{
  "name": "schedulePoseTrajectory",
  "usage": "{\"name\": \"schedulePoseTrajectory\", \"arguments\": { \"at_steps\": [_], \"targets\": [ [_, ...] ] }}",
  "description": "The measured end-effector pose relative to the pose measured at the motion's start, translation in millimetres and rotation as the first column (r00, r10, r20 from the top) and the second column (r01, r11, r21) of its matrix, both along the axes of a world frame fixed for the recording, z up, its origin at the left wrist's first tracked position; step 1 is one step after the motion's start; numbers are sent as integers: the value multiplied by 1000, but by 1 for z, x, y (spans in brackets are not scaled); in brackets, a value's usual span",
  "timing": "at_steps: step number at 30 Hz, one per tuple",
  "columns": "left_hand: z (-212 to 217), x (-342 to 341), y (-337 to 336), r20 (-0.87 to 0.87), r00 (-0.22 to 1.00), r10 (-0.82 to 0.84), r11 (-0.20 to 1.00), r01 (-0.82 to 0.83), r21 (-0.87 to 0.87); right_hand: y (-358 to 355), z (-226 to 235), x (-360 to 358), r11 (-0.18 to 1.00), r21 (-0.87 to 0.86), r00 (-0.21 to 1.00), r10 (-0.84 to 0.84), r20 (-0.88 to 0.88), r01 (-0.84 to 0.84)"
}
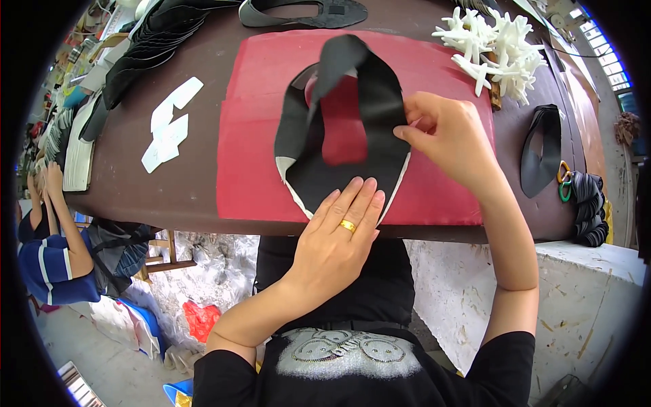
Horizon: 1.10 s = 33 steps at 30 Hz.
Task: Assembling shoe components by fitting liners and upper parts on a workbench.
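Hand of a co-worker (54,179) shows at the far left, up from a blue garment with white stripes (44,268). Next come layered black pieces (152,54) at the upper left and flat white cut-outs (165,136) lying on the brown table (190,193). A red mat (247,169) covers the middle of the table, and on it sits the black looped piece (308,180), its top end standing up in a fold and the mat showing through its opening.

The left hand (339,220) lies flat over the lower end of the looped piece, fingers straight and close together, gripping nothing. The right hand (444,132) is at the right edge of the piece, thumb and forefinger narrowed almost to touching; whether they pinch the edge cannot be told.

As to progress, the piece seems already formed into a closed loop, but the work looks partway: a pale margin shows along both lower edges, and the upper end does not lie flat. How much is left cannot be judged.

Beyond the mat's right side are white branching pieces (508,44), then another black loop (539,180) lying apart, a green ring (565,191) and a dark stack (590,210).
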<state>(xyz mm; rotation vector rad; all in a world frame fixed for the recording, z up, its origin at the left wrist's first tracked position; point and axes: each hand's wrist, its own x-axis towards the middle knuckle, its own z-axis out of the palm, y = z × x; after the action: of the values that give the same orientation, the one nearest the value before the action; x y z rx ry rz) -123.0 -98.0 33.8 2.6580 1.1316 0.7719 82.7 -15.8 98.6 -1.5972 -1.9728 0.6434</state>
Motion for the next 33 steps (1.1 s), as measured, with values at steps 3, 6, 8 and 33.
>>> {"name": "schedulePoseTrajectory", "arguments": {
  "at_steps": [3,6,8,33],
  "targets": [
    [3,4,4,5,1000,7,1000,-7,-13,13,1,7,997,-71,1000,-8,-27,6],
    [7,14,12,-8,999,52,999,-52,6,22,-2,11,988,-156,992,-8,-125,-12],
    [12,21,19,-33,997,65,998,-65,-9,23,-4,9,996,-90,997,11,-73,-17],
    [13,22,41,-196,979,-55,989,80,121,37,-4,37,942,300,915,19,404,-152]
  ]
}}
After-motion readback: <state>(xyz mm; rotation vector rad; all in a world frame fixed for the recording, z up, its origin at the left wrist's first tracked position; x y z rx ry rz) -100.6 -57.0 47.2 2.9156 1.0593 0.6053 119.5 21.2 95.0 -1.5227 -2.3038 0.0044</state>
